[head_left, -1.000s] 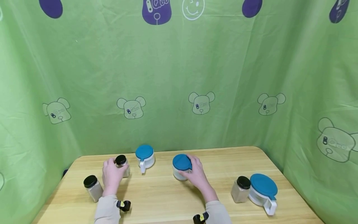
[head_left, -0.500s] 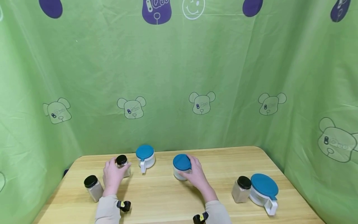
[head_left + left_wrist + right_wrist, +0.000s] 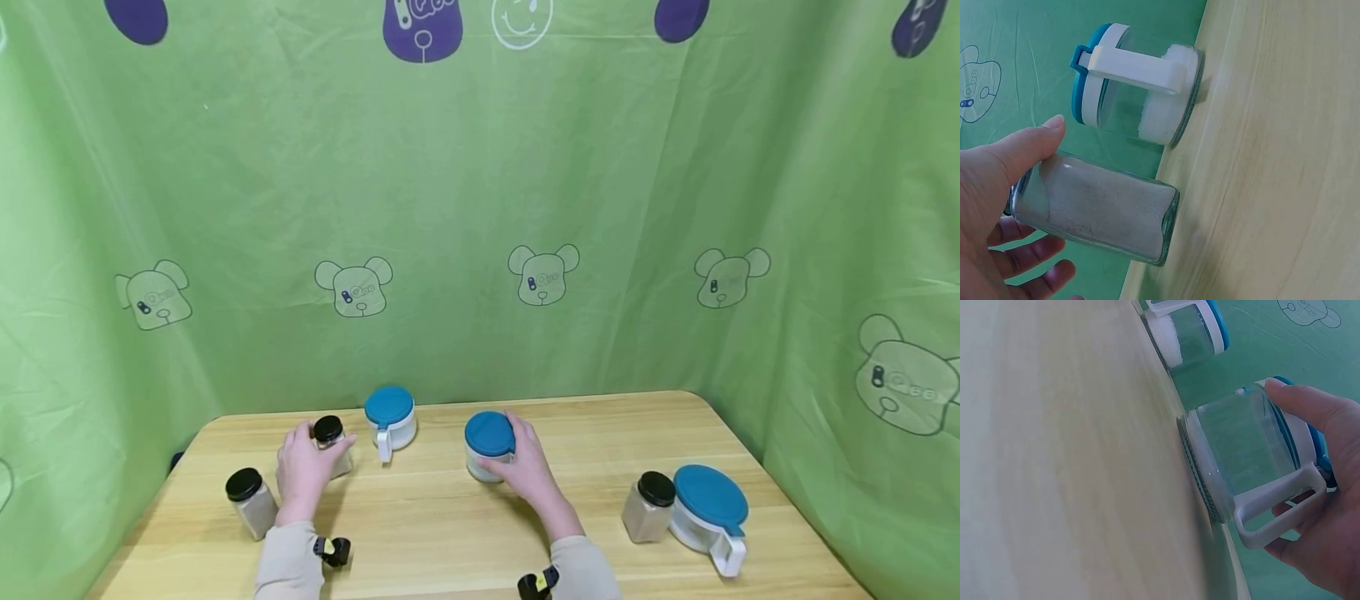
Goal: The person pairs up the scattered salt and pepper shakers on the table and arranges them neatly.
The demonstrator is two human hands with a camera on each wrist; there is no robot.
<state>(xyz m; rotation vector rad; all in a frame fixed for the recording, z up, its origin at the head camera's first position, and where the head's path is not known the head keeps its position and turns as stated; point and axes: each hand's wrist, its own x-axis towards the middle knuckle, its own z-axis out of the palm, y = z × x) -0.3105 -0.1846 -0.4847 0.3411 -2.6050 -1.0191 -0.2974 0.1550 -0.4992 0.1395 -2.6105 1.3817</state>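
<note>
Near the table's back left my left hand [image 3: 302, 468] is round the top of a glass jar [image 3: 1097, 206] with a black lid [image 3: 328, 429] and pale powder inside. Its thumb lies along one side and fingers show behind the glass. My right hand [image 3: 531, 467] holds a glass seasoning pot [image 3: 1241, 447] with a blue lid [image 3: 490, 433] by its top, the thumb on the rim and fingers past the white handle [image 3: 1279, 509]. Both containers stand at the table. Between them, near the back edge, is another blue-lidded pot [image 3: 393, 432] with white grains.
A black-lidded jar [image 3: 258, 510] stands at the left of the wooden table [image 3: 427, 533]. At the right, a jar [image 3: 647, 515] stands close beside a larger blue-lidded pot [image 3: 693, 529]. A green curtain [image 3: 465, 183] hangs behind and at both sides.
My left thumb has shifted slightly right, and the jar at it moves a touch the same way. The right hand keeps its place on the pot. The view itself drifts slightly.
</note>
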